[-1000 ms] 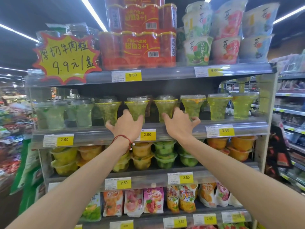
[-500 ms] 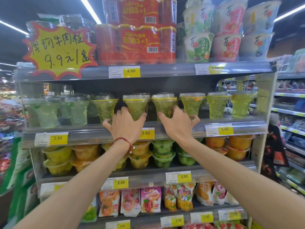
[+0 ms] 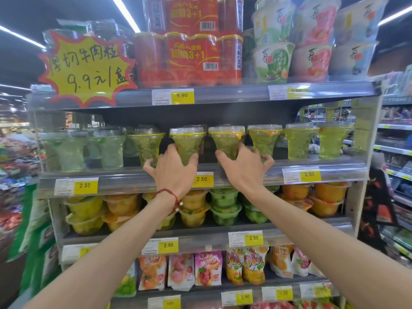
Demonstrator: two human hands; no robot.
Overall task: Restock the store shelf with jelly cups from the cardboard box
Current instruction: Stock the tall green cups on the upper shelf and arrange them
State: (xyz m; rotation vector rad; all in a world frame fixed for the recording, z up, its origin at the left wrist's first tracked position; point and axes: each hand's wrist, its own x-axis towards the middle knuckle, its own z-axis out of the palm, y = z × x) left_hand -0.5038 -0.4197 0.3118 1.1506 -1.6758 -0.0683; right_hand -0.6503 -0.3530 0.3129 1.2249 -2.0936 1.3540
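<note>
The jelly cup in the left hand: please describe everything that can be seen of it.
Clear plastic, wide at the top and narrow below, the jelly cup holds yellow-green jelly under a clear lid with a yellow rim. It stands upright at the front of the shelf; the left hand grips its lower part.

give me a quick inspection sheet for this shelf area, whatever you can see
surface: grey middle shelf, yellow 2.50 price tags on its front rail
job's things: jelly cups upright in a row along that shelf; cardboard box not in view
clutter: red can packs and a yellow starburst sign above; stacked fruit cups and pouches below
hands: left hand and right hand each curl fingers round cup bases mid-row
cables: nothing seen
surroundings: store aisles on both sides, ceiling strip lights
</note>
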